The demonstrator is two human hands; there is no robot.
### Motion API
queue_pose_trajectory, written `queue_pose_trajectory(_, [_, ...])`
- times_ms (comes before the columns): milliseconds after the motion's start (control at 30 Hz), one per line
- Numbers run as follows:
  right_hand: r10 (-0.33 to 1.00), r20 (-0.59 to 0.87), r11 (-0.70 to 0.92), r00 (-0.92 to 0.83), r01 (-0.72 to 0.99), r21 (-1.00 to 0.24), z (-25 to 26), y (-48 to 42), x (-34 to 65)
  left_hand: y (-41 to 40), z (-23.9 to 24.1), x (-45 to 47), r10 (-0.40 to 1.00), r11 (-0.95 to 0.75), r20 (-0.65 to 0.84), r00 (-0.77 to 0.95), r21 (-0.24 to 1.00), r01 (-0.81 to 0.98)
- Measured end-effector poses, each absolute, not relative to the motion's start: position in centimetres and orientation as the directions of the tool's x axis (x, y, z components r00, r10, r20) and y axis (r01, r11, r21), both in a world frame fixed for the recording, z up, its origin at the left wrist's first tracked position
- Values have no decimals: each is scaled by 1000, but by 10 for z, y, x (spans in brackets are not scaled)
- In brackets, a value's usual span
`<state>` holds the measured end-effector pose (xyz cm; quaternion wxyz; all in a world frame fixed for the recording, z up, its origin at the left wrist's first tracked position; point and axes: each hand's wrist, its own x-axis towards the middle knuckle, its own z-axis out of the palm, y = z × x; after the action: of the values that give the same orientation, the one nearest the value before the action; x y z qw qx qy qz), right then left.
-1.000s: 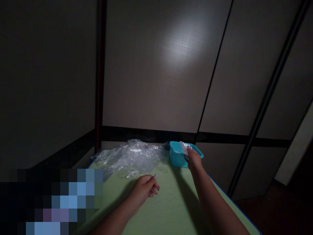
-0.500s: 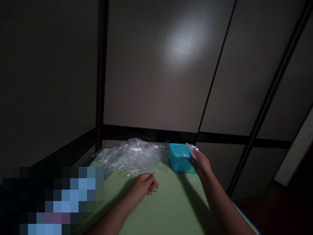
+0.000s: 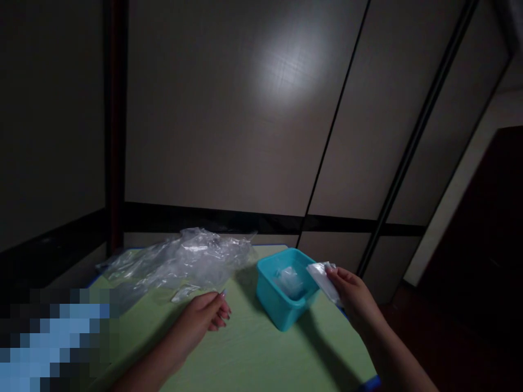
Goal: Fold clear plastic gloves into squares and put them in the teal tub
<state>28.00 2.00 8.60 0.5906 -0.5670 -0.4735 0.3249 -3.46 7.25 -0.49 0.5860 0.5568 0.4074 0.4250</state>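
My right hand (image 3: 347, 288) pinches a small folded clear plastic bag (image 3: 324, 279) between thumb and fingers, at the right rim of a turquoise plastic basket (image 3: 267, 294). Inside the basket lies more clear plastic (image 3: 289, 280), possibly similar folded bags. My left hand (image 3: 208, 310) hovers over the table left of the basket, its fingers curled in and thumb laid along them, with nothing visible in it. Beyond it spreads a crumpled heap of clear plastic bags (image 3: 196, 256), and a small folded piece (image 3: 182, 294) lies at the heap's near edge.
The light green table top (image 3: 261, 354) has a blue edge. Behind it stand tall panelled cabinet doors (image 3: 229, 136) with dark frames. A blurred, pixelated patch (image 3: 53, 337) covers the lower left. Dark floor (image 3: 412, 326) shows on the right.
The basket has turned and come nearer, so its inside shows more. My right hand, still holding the folded bag, is now at its right side. The view has shifted right; my left hand stays curled.
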Motion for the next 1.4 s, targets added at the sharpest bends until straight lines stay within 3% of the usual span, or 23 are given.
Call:
queue_pose_trajectory(133, [945, 267, 132, 189, 525, -841, 108, 46, 284, 71, -1, -33, 951, 43, -37, 308, 999, -12])
queue_pose_trajectory(167, [954, 273, 128, 121, 662, -738, 113, 55, 282, 72, -1, -33, 951, 54, -48, 304, 999, -9])
queue_pose_trajectory(233, [966, 257, 83, 16, 926, -369, 120, 74, 275, 72, -2, -33, 951, 61, -55, 303, 998, -8])
queue_pose_trajectory(267, [972, 234, 52, -13, 986, -159, 122, 83, 271, 72, -3, -33, 951, 54, -48, 305, 998, -11])
queue_pose_trajectory(300, [975, 222, 40, -21, 996, -82, 123, 92, 268, 72, -4, -33, 951, 48, -41, 307, 999, -15])
queue_pose_trajectory(467, [986, 167, 15, -26, 998, 69, 111, 121, 260, 68, 1, -34, 955, 36, -36, 293, 999, 4])
queue_pose_trajectory(700, [990, 100, 86, -98, 990, 115, 93, 132, 254, 66, 5, -31, 955, 21, -29, 296, 999, 32])
queue_pose_trajectory(1033, [975, 117, 183, -188, 982, 49, 90, 129, 242, 69, -1, -31, 952, 26, -34, 304, 999, 33])
queue_pose_trajectory(1400, [965, 81, 261, -250, 946, -194, 85, 119, 237, 70, -5, -31, 954, 18, -25, 299, 1000, 24])
